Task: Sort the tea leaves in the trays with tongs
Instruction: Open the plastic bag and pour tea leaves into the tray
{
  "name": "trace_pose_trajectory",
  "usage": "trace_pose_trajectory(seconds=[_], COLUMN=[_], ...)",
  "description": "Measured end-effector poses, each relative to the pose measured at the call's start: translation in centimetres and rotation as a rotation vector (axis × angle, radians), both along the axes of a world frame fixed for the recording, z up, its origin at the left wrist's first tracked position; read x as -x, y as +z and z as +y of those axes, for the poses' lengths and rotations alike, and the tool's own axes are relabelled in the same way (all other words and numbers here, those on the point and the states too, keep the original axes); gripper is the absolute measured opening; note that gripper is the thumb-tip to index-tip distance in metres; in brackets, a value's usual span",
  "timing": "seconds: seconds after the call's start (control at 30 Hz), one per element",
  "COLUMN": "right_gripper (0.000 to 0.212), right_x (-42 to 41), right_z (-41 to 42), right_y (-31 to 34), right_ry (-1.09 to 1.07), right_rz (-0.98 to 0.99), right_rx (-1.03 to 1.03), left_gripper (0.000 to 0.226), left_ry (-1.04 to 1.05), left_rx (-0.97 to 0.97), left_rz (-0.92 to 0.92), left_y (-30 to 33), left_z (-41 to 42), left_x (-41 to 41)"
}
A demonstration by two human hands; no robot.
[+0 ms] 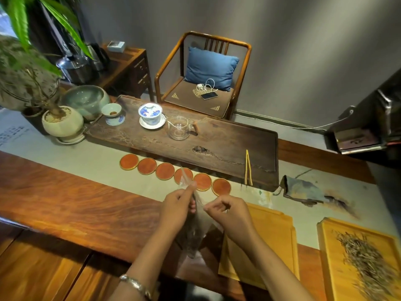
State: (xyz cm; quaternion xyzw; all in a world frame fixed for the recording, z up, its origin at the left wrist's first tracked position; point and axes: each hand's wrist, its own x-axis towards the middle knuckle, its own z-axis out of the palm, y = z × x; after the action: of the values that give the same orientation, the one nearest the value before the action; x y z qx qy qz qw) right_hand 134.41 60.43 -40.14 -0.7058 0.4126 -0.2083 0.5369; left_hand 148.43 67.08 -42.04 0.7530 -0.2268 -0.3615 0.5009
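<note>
Both hands hold a clear plastic bag (196,233) with dark tea leaves in its lower part, above the wooden table. My left hand (175,208) pinches the bag's upper left edge; my right hand (227,211) pinches the upper right edge. A yellow tray (275,231) with nothing visible in it lies just right of my hands. Another yellow tray (327,246) at the far right holds a pile of pale tea leaves (362,257). Yellow tongs (248,168) lie on the dark tea board (227,140), beyond the trays.
A row of several orange coasters (165,171) lies in front of my hands. The board carries a blue-and-white lidded cup (150,115), a glass pitcher (179,128) and a small bowl (114,114). A cloth pouch (303,189) lies right; potted plants (63,120) stand left; a chair (206,77) stands behind.
</note>
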Motion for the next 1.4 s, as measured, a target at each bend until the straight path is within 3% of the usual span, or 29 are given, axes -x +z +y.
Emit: trace_pose_trajectory(seconds=[0.17, 0.27, 0.37, 0.5, 0.7, 0.93, 1.1, 1.27, 1.4], right_gripper=[0.009, 0.01, 0.035, 0.042, 0.034, 0.017, 0.03, 0.026, 0.024], right_x=[1.0, 1.4, 1.4, 0.2, -0.8, -1.0, -1.4, -1.6, -0.2], right_z=[0.9, 1.2, 1.0, 0.4, 1.2, 1.7, 2.0, 1.9, 0.3], right_y=[-0.1, -0.2, 0.0, 0.2, 0.4, 0.5, 0.2, -0.3, -0.5], right_ry=[0.012, 0.093, 0.137, 0.087, 0.222, 0.202, 0.151, 0.054, -0.112], right_rz=[0.001, 0.047, 0.132, 0.203, -0.067, -0.139, -0.131, -0.192, -0.133], right_rx=[0.085, 0.02, -0.044, -0.075, -0.406, -0.439, -0.374, -0.36, -0.363], left_gripper=[0.042, 0.036, 0.036, 0.037, 0.046, 0.07, 0.043, 0.032, 0.047], left_ry=[-0.143, -0.197, -0.2, -0.188, -0.195, -0.211, -0.257, -0.221, -0.223], left_rx=[-0.079, -0.077, -0.049, -0.007, 0.039, 0.063, 0.034, 0.109, 0.023], left_rz=[-0.132, -0.204, -0.237, -0.175, 0.1, 0.151, 0.167, 0.411, 0.193], left_y=[0.2, 0.0, -0.1, 0.0, -0.1, -0.3, -0.5, -0.3, -0.2], left_z=[-0.1, 0.5, 1.0, 1.2, 1.3, 1.7, 1.5, 1.4, 1.9], left_x=[0.8, 1.0, 1.0, 0.8, 0.6, 0.3, -0.3, -0.5, -2.4])
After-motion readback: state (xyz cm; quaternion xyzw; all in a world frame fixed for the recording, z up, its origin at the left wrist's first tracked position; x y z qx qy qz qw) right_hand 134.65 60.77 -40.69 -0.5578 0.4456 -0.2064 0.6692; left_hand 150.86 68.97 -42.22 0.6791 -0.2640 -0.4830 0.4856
